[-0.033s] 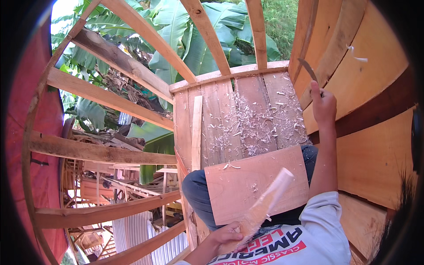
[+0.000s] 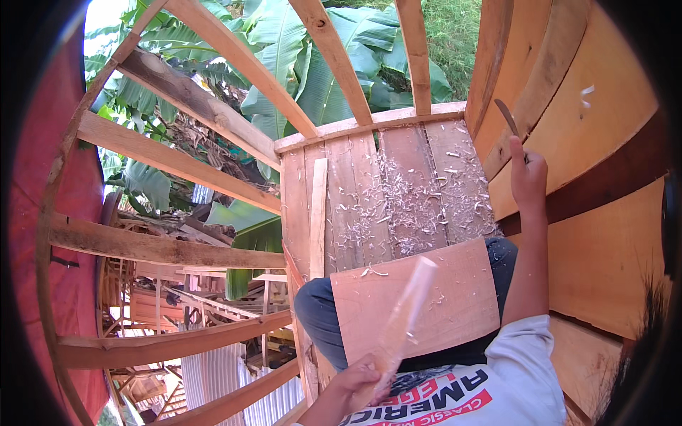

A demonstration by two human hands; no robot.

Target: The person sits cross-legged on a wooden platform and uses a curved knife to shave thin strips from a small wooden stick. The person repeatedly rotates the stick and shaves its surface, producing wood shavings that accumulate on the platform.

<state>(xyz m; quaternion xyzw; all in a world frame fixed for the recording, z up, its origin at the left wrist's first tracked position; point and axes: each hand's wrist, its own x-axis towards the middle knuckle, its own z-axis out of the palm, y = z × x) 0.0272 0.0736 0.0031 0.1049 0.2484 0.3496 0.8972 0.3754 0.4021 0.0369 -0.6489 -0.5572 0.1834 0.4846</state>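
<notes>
My left hand (image 2: pixel 357 381), low in the picture, is closed round the lower end of a pale, partly peeled wooden stick (image 2: pixel 402 312). The stick slants up and to the right over a flat plywood board (image 2: pixel 458 291) lying across my lap. At the upper right, my right hand (image 2: pixel 528 177) is raised and closed on a knife, its thumb up. The curved, dark knife blade (image 2: pixel 507 116) points up and left, well apart from the stick. A curled wood shaving (image 2: pixel 586 96) shows against the panelling beyond the knife.
Shavings (image 2: pixel 415 195) litter the plank floor (image 2: pixel 298 184) ahead of my knees. A narrow wood strip (image 2: pixel 319 213) lies at its left side. Slatted framing (image 2: pixel 163 240) rises on the left, with banana leaves (image 2: pixel 273 64) beyond. Wooden panelling (image 2: pixel 604 248) stands close by my right arm.
The stick has swung its upper end to the left and stands steeper. My right hand with the knife has shifted slightly right and down. The curled shaving has moved.
</notes>
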